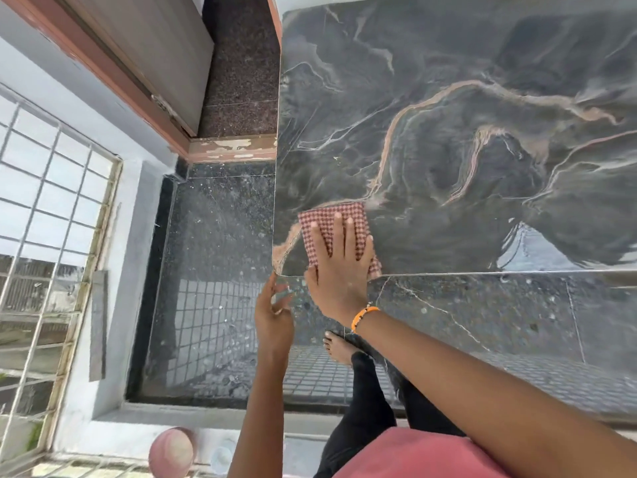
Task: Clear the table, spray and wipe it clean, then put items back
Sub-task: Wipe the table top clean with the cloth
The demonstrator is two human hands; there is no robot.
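The dark marble table (pixel 448 132) with pale veins fills the upper right. A red-and-white checked cloth (pixel 331 215) lies flat at its near left corner. My right hand (pixel 339 267), with an orange band at the wrist, presses flat on the cloth, fingers spread. My left hand (pixel 274 315) hovers just below the table's corner, off the edge, fingers slightly curled and holding nothing. No other item stands on the visible tabletop.
A speckled dark floor (pixel 213 270) lies left of and below the table. A barred window (pixel 44 219) and a white wall are at the left, with a door frame (pixel 138 84) beyond. A pink ball (pixel 171 451) rests by the sill. My bare foot (pixel 339 348) stands under the table edge.
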